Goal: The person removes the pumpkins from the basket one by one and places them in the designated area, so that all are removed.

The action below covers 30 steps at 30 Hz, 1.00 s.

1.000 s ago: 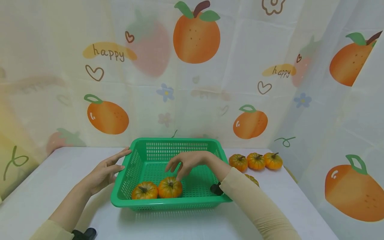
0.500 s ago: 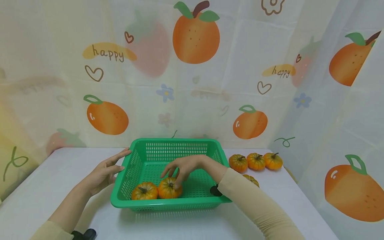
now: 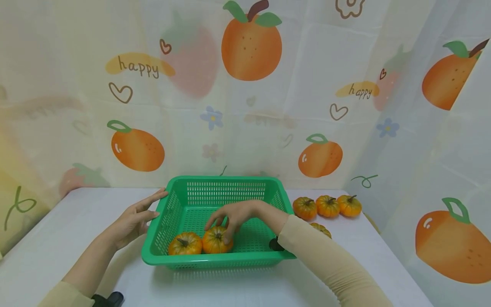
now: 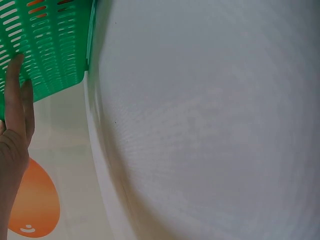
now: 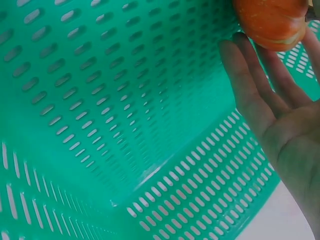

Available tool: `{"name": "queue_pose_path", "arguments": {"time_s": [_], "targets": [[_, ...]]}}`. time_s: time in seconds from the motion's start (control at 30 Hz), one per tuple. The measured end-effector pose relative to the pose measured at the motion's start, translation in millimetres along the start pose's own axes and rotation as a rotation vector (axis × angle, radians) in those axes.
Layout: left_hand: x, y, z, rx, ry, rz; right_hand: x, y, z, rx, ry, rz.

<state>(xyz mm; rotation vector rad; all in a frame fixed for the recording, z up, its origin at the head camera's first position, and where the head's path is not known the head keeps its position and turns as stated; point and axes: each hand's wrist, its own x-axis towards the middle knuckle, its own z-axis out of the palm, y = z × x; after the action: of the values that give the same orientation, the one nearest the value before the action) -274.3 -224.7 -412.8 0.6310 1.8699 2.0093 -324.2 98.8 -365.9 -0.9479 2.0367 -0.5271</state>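
Note:
Inside the green plastic basket, two small orange pumpkins sit side by side at the front left. My right hand reaches in from the right and holds the right-hand pumpkin, thumb on its near side and fingers behind it. In the right wrist view, the fingers extend to the side of that pumpkin. The other pumpkin lies just left of it. My left hand touches the basket's left rim; in the left wrist view, its extended fingers lie along the slotted outer wall.
Behind the basket's right side, three pumpkins stand in a row on the white table. One more pumpkin is partly hidden by the right sleeve. A fruit-printed curtain hangs behind the table.
My right hand has come down and slightly left from above the right-hand pumpkin, and its fingers and thumb are now around it. The left hand and the basket have stayed in place.

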Motion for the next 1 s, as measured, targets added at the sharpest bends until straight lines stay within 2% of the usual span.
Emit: {"name": "queue_pose_path", "arguments": {"time_s": [0.33,0.57,1.0], "targets": [[-0.4,-1.2,-0.1,-0.004,-0.007,0.008,1.0,0.5,1.5,-0.001,-0.024,0.007],[-0.5,0.7,0.7,0.019,0.015,-0.005,1.6,0.3,1.9,0.017,-0.039,0.002],[-0.7,-0.4,-0.1,0.015,0.000,0.003,0.0,0.1,2.5,-0.036,-0.022,-0.020]]}}
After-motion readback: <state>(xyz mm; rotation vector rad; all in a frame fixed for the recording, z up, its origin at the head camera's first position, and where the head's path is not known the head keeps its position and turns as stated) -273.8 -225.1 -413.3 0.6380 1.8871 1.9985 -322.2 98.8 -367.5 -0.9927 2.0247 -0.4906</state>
